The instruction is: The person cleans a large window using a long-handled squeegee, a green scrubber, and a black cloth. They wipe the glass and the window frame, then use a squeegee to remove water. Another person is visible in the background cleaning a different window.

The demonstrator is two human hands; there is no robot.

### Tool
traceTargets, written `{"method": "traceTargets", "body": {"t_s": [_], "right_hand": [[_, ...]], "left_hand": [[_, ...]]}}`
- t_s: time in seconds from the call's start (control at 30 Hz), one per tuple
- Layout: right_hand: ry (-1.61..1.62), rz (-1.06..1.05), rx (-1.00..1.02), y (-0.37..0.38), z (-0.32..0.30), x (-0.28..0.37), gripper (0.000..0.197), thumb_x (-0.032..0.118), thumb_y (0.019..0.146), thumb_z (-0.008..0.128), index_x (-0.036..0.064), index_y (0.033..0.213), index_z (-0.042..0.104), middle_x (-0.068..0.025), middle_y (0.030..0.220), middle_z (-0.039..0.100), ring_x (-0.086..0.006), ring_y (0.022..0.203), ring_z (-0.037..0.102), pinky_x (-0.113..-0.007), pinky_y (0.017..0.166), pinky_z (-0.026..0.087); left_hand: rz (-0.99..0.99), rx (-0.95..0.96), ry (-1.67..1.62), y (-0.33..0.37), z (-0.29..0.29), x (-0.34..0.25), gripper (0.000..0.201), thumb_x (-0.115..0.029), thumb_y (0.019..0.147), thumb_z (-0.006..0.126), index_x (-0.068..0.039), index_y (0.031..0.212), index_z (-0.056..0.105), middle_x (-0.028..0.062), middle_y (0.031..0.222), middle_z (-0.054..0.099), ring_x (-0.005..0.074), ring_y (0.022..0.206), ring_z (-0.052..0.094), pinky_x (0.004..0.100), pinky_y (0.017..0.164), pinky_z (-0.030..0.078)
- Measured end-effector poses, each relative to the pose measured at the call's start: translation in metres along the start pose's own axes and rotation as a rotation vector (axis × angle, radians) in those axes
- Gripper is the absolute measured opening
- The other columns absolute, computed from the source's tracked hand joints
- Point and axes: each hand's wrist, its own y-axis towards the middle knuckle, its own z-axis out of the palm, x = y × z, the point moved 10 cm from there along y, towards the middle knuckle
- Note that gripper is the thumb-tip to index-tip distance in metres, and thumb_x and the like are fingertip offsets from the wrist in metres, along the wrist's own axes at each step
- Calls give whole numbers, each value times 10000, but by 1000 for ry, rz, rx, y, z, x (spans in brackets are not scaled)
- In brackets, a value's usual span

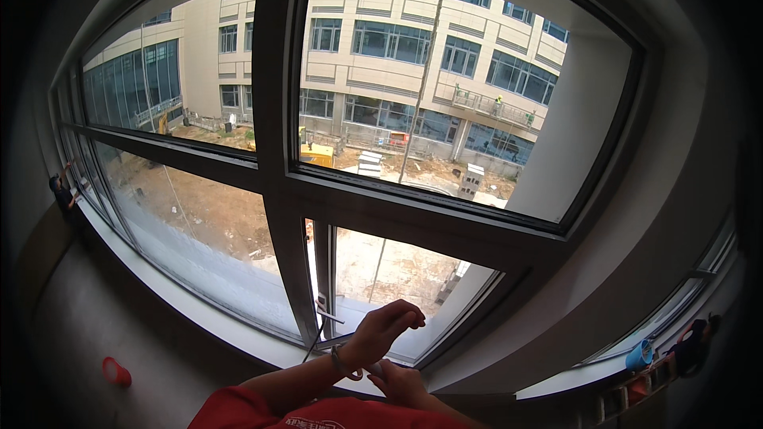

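Observation:
My left hand (385,329), with a bracelet (343,362) at its wrist, is raised in front of the lower window pane (381,266). Its fingers are bent and pressed together; whether anything is inside them is hidden. Just below and closer to me, my right hand (399,382) is closed around a small pale thing like a handle end (374,368), most of it hidden by the hand. Left of my hands, a thin light bar (331,318) stands out by the window's dark upright frame (290,270). The lower sash seems tilted or ajar at that upright.
A white sill (214,314) runs under the windows. On the floor at left stands a red bucket (116,372). A person (63,193) reaches to the far left window. At right, another person (693,345) is beside a ladder (636,389) and a blue bucket (639,355).

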Motion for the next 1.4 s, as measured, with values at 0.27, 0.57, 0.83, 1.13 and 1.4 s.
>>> {"method": "traceTargets", "body": {"t_s": [0.27, 0.57, 0.83, 1.13, 1.4], "right_hand": [[34, -18, -179, -3, -43, 10, 350, 345, 777, 744, 116, 993, 589, -113, 733, 654, -340, 656, 659, -415, 554, 523], [122, -140, -371, 17, -122, 42, 355, 257, 784, 751, 109, 1045, 560, -130, 706, 645, -325, 632, 658, -391, 543, 514], [898, -377, -572, 170, -312, 125, 273, 306, 1005, 440, 36, 1027, 477, -3, 576, 461, -63, 425, 416, -219, 408, 357], [762, -348, -737, 281, -462, 217, 532, 539, 976, 383, 27, 1019, 518, -1, 636, 516, -75, 467, 492, -266, 467, 456], [806, -317, -736, 298, -482, 231, 540, 548, 971, 385, 26, 991, 519, -7, 654, 495, -69, 479, 486, -258, 478, 465]], "left_hand": [[-50, -77, 184, -21, -21, 8, 200, -145, 978, 524, 29, 1003, 620, 94, 905, 665, 151, 892, 637, 292, 817, 512], [248, -801, 706, -132, -169, 12, 82, -55, 885, 582, -59, 819, 631, 80, 803, 667, 244, 775, 618, 362, 737, 462], [-86, -1159, 587, -278, -312, 119, 158, -87, 921, 564, -13, 784, 540, 51, 720, 566, 159, 678, 539, 299, 667, 445], [-279, -1058, 347, -270, -275, 217, 820, 58, 709, 742, -180, 1392, 357, 97, 1282, 409, 179, 915, 559, 327, 783, 519], [-279, -1042, 286, -270, -288, 249, 641, 30, 752, 686, -100, 1324, 428, 91, 1278, 413, 159, 886, 562, 292, 782, 511]]}}
